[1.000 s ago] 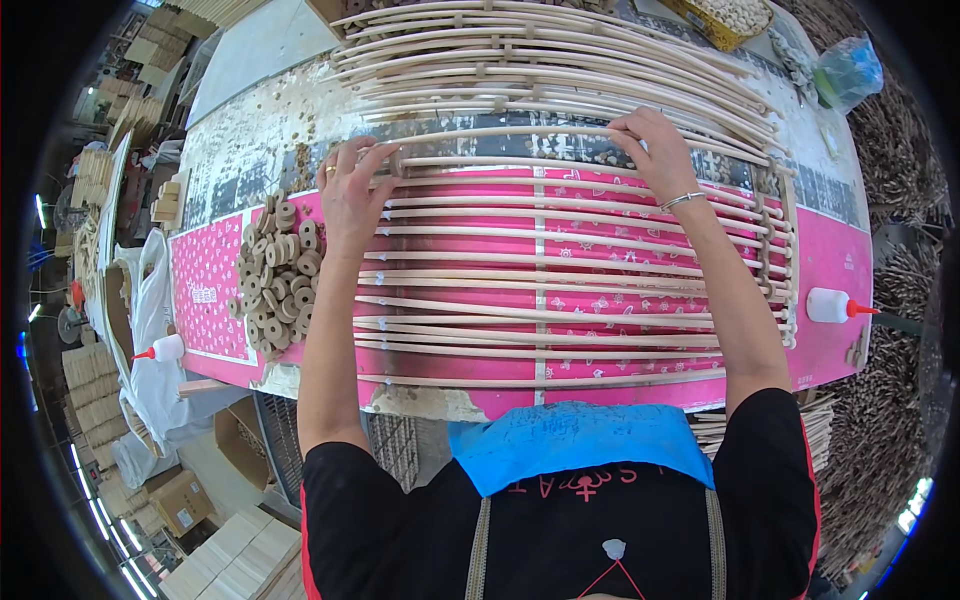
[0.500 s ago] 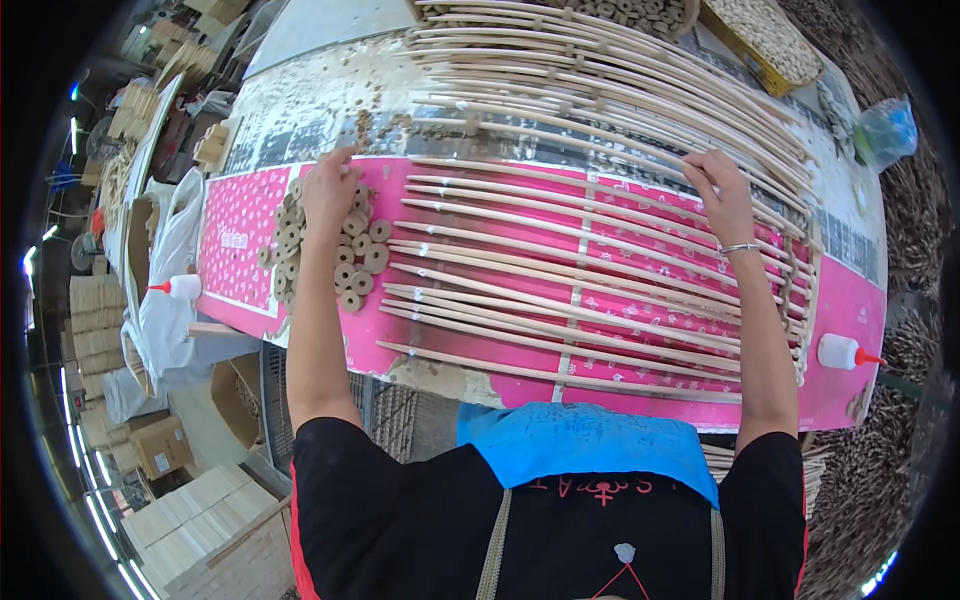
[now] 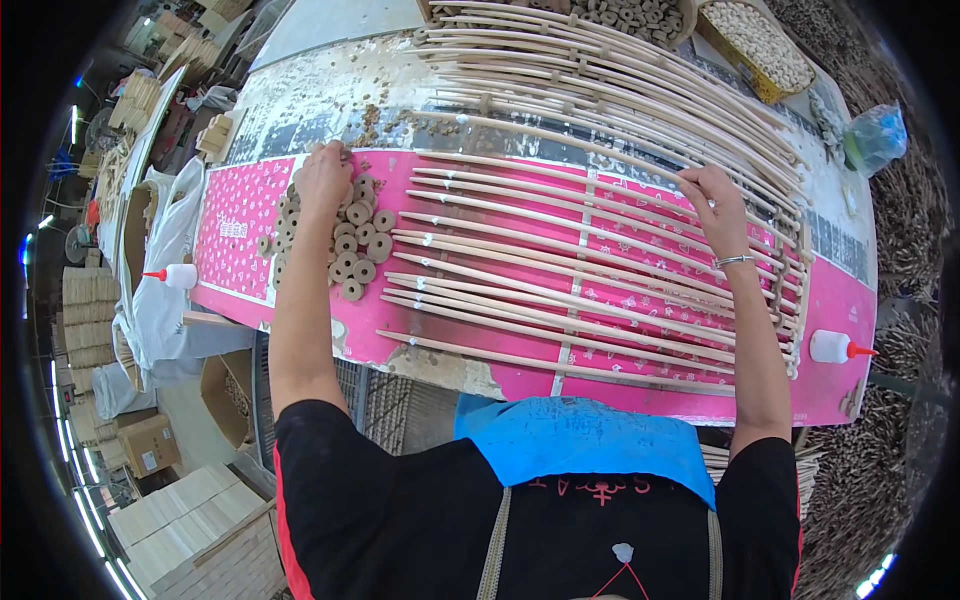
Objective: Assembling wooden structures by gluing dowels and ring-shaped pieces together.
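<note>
Over a pile of brown round discs with centre holes (image 3: 362, 240), my left hand (image 3: 325, 180) has its fingers curled in at the pile's far side. Its fingertips are partly hidden, and whatever they hold does not show. My right hand (image 3: 716, 205), with a bracelet at the wrist, is closed with thumb and forefinger pinched on a long thin wooden rod (image 3: 560, 135). That rod slants leftward above the others. Below it, several pale rods (image 3: 480, 243) lie side by side across the pink sheet (image 3: 240, 215), and their right ends pass near my right forearm.
More rods (image 3: 600, 70) with brown discs on them lie at the far side. A yellow-edged tray of pale pieces (image 3: 765, 50) and a clear bag (image 3: 875, 138) are at the far right. Red-tipped white bottles stand at the left (image 3: 180, 276) and right (image 3: 830, 347).
The whole view has shifted slightly. My left hand stays at the disc pile with little movement, and my right hand stays at the rod.
</note>
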The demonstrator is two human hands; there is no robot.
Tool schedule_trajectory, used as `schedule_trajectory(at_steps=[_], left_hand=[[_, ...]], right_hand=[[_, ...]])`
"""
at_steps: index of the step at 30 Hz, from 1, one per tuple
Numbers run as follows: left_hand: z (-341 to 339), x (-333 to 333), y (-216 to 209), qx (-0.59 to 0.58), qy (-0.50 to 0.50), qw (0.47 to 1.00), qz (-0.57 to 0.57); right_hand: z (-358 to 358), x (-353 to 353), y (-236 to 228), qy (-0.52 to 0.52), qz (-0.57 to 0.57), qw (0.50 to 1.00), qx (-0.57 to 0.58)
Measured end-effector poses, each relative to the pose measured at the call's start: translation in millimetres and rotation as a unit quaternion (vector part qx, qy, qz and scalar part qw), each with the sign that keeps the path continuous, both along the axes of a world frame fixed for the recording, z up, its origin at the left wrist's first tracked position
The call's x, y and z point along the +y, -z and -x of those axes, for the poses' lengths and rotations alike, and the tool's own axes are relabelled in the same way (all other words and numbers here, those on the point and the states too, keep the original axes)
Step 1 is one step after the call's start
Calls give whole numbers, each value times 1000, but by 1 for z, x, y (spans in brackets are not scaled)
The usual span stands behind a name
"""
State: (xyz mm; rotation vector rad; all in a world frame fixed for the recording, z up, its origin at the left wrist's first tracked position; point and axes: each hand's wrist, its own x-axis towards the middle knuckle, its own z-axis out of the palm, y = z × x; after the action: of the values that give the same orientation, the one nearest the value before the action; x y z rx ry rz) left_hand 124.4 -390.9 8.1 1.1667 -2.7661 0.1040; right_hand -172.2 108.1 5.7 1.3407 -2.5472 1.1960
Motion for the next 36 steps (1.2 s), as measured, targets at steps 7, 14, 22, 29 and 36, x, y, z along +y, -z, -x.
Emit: schedule_trajectory(at_steps=[7,14,22,29,36], left_hand=[[-7,-23,9,67,5,998,18],[24,28,9,369,-3,896,-249],[45,59,25,475,24,831,-289],[55,100,10,416,32,886,-201],[63,125,10,374,33,911,-169]], right_hand=[[-7,-9,1,-17,-10,999,29],[-16,-26,4,-18,-9,1000,3],[-16,-25,15,-32,-4,999,34],[-23,-31,12,-18,5,1000,18],[-22,-37,12,3,-8,1000,-6]])
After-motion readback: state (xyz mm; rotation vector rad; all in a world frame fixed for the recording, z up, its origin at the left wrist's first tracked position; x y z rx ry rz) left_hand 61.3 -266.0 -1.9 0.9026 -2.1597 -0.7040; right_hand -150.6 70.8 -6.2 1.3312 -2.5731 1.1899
